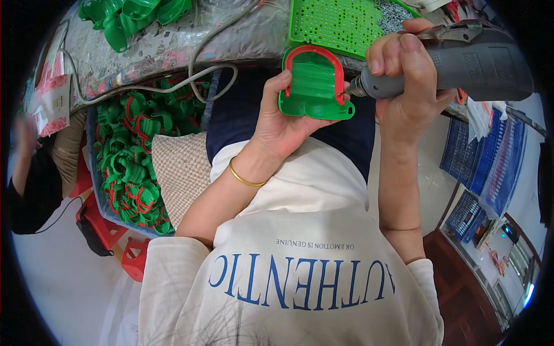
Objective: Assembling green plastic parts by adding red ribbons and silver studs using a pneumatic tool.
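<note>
Hands are seen closed: left hand (277, 124) clamped on a green plastic part (314, 86) with red trim, held above the lap; right hand (407, 81) gripped around a grey power screwdriver (461, 60), tip set at the part's right edge. Beyond, a bin (135, 158) is filled with similar parts; a screw tray (337, 26) lies on the table (173, 49). Judged mid-batch.

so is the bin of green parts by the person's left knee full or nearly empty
Full. The bin is heaped with green and red plastic parts, which reach up to its rim and hide its bottom.
</note>
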The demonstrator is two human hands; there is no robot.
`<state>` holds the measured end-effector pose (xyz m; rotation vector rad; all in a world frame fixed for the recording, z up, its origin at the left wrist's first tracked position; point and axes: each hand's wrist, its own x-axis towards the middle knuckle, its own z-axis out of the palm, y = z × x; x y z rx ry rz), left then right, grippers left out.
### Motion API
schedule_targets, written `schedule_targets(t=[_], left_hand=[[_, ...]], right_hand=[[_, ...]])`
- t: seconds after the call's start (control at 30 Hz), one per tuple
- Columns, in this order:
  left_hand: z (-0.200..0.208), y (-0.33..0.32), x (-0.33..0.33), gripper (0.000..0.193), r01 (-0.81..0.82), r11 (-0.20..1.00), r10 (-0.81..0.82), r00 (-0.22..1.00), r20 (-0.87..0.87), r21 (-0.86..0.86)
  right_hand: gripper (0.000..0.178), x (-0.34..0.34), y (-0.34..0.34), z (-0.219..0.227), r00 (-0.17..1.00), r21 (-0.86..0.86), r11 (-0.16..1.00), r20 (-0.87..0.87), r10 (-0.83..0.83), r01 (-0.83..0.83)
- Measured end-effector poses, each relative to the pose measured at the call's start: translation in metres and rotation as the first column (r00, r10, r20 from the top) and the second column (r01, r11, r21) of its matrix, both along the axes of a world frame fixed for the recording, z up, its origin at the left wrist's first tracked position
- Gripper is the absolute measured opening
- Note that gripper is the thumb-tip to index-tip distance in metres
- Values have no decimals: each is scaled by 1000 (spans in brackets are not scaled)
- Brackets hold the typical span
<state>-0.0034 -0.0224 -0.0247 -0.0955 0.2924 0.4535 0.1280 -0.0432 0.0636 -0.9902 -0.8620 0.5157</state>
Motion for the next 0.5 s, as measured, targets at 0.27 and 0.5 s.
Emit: schedule_targets(t=[0.27, 0.5], left_hand=[[0, 0, 0, 61, -8, 1000, 9, 999, -42, 13], [0, -1, -1, 62, -9, 999, 10, 999, -32, 51]], right_hand=[[20, -3, 1, -1, 999, 29, 999, -16, 34, -34], [19, -3, 1, -3, 999, 40, 998, -18, 44, -44]])
